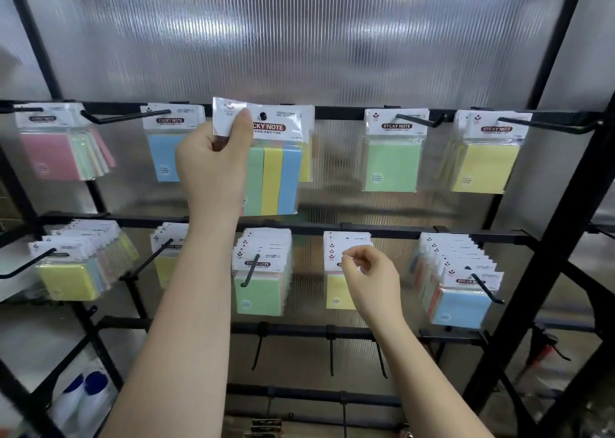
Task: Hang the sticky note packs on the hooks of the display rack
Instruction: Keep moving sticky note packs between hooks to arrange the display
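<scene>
Left hand: raised, thumb and fingers pinching the white header card of a striped sticky note pack at its upper left corner. The pack, with green, yellow and blue strips, is held at the top rail of the display rack; the end of a hook shows through the hole in its header. Whether the pack's weight is on the hook cannot be told.

Right hand: below the top rail, in front of the yellow packs on the middle rail. Fingers loosely curled, thumb and forefinger close together; it appears to grasp nothing, though contact with the white card behind it cannot be ruled out.

Along the top rail, left of the held pack: pink packs and a blue pack. Right of it: a green pack and a yellow pack. Below the top rail, the middle rail carries fuller stacks, including green packs and blue packs.
</scene>
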### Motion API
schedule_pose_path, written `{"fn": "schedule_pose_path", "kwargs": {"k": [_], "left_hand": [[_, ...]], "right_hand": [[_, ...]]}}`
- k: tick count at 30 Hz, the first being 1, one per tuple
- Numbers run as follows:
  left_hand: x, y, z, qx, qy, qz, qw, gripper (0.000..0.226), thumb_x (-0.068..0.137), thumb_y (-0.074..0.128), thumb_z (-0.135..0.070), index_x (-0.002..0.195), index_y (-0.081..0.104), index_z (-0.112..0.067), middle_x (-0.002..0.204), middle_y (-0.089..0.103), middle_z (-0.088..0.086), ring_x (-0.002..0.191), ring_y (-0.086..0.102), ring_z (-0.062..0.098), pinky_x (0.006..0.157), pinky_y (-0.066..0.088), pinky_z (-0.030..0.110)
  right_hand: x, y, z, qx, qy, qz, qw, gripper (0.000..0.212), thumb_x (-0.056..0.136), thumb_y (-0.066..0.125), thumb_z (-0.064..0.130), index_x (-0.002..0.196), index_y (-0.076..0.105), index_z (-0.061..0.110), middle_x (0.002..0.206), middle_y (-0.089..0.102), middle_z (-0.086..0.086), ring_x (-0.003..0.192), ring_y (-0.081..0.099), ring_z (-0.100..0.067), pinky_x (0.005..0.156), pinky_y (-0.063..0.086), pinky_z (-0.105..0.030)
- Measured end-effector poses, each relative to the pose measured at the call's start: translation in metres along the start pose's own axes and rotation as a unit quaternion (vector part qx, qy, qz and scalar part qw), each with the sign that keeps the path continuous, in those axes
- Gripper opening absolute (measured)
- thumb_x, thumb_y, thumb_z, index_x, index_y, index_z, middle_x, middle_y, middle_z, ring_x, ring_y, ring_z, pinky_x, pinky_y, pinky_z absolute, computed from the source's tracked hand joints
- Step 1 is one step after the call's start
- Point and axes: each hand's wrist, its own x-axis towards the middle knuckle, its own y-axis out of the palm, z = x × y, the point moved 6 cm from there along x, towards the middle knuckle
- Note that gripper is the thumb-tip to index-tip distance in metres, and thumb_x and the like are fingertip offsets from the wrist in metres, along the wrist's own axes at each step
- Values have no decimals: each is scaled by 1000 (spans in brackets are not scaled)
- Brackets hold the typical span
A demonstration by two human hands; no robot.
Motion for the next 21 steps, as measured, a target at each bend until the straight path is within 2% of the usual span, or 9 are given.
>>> {"fn": "schedule_pose_path", "kwargs": {"k": [1,3,5,7,11,13,16,18,21], "left_hand": [[0,-1,0,1,0,1,1000,49,80,62,-42,66,57,5,67,54,10,64,48,17,58,39,32],[0,0,4,16,-8,10,1000,44,84,63,-37,57,48,-6,60,46,6,59,39,16,54,31,29],[1,5,10,39,-28,28,998,46,87,62,-36,52,37,-18,53,35,-4,54,31,12,51,23,27],[6,12,20,54,-51,42,996,47,88,61,-37,54,33,-20,50,30,-8,51,25,10,50,20,27],[24,31,40,87,-81,59,991,35,90,60,-34,66,44,-15,57,31,-3,53,25,11,50,19,28],[32,42,48,84,-102,66,989,33,90,60,-37,68,47,-15,59,34,-2,53,27,10,49,20,25],[45,53,59,120,-129,69,982,31,87,60,-40,69,47,-19,64,42,-3,56,34,10,47,24,20],[52,60,65,125,-133,69,981,19,87,62,-36,81,55,-19,75,54,-3,66,47,12,53,32,20],[53,65,72,134,-146,47,979,24,85,66,-39,93,56,-19,85,60,-6,78,57,15,63,43,25]], "right_hand": [[0,1,0,-2,-1,4,1000,16,86,55,11,78,63,23,94,66,5,95,59,-9,81,45,-23],[0,3,-1,-15,-1,18,1000,14,87,55,12,82,64,22,97,66,5,97,59,-8,79,44,-20],[0,6,-3,-33,4,31,999,12,88,55,14,86,64,21,99,65,5,97,58,-7,73,41,-12],[1,6,-5,-48,9,35,998,11,89,55,15,87,64,21,100,65,5,96,57,-6,68,36,-4],[2,6,-4,-61,12,39,997,12,89,54,15,85,63,22,99,66,5,94,56,-6,64,33,-1],[3,5,-4,-65,15,40,997,12,89,54,16,83,62,22,99,65,5,95,56,-6,65,33,-4],[4,3,-4,-71,15,38,997,13,89,54,16,81,62,22,97,65,5,95,57,-7,69,37,-17],[4,1,-5,-67,20,34,997,14,89,54,16,79,61,23,95,65,6,94,58,-8,73,40,-21],[4,-1,-8,-68,21,31,997,18,88,53,16,74,58,27,89,65,7,81,58,-15,70,43,-24]]}}
